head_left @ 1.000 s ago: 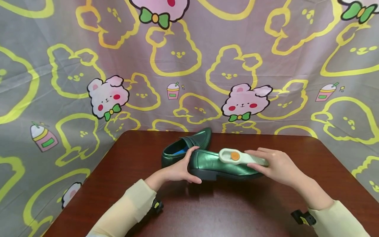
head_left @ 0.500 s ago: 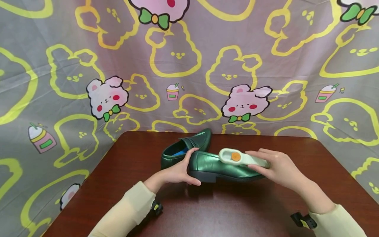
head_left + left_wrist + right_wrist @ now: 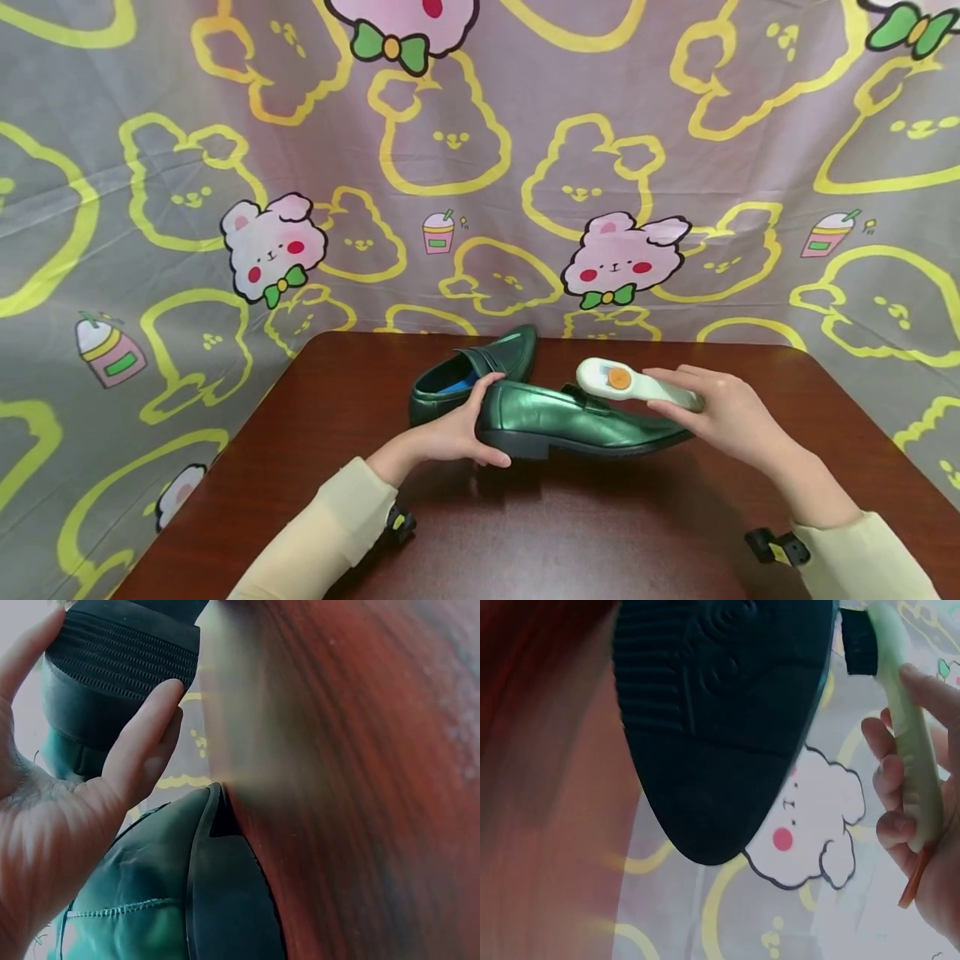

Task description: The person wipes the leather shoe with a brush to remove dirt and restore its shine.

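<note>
By its heel my left hand point(image 3: 447, 431) holds a shiny green loafer point(image 3: 551, 412), raised and lying sideways with its toe to the right. In the left wrist view the thumb presses the ridged black heel point(image 3: 120, 660), and the fingers reach round the far side. My right hand point(image 3: 723, 412) grips the pale green handle of a shoe brush point(image 3: 600, 379) with an orange button. Dark bristles point(image 3: 859, 642) show in the right wrist view, facing the shoe's upper by the strap. Whether they touch it I cannot tell. The sole point(image 3: 720, 735) faces the right wrist camera.
A second green loafer point(image 3: 450, 379) with a blue insole stands on the brown table point(image 3: 600, 533), behind my left hand. A patterned curtain point(image 3: 480, 167) hangs past the table's back edge.
The brush has moved right and slightly up along the shoe's upper, baring the side and strap it covered. My left hand and the held shoe have barely moved.
</note>
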The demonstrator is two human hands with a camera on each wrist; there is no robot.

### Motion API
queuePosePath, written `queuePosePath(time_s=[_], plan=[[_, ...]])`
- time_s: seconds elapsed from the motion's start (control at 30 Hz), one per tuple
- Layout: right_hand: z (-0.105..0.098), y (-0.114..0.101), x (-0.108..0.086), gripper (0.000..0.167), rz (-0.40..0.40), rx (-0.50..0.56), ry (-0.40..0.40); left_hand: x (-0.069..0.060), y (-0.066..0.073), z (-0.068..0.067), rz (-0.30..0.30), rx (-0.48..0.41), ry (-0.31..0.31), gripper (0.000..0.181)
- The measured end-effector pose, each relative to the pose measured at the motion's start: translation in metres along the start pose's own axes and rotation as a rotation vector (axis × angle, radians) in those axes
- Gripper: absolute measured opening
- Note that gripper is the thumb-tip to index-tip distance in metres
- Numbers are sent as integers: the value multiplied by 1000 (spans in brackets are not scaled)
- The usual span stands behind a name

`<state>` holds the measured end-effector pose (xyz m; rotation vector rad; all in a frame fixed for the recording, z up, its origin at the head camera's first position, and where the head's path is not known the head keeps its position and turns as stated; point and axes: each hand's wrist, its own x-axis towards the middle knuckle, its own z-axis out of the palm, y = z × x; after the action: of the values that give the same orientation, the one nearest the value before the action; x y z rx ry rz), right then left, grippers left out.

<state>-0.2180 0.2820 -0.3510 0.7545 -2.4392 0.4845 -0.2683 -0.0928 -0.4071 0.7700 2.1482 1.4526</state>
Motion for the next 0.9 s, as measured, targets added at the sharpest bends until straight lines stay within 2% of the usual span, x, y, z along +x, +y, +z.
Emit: queuePosePath(time_s=[0.17,0.33,0.47,0.57,0.77,0.9], plan=[[-2,-7,-2,45,-35,10,50,-2,1,0,-1,13,1,109],[8,-23,-8,45,-138,98,-21,-2,3,0,-10,19,7,108],[13,-29,-12,43,-171,128,-86,-1,1,0,-1,24,11,111],[13,-24,-12,42,-145,98,-69,0,0,0,-2,11,10,112],[5,0,-8,46,-54,5,37,0,-2,1,-23,-16,6,110],[2,5,-8,46,-22,-41,87,0,-3,1,-27,-7,1,108]])
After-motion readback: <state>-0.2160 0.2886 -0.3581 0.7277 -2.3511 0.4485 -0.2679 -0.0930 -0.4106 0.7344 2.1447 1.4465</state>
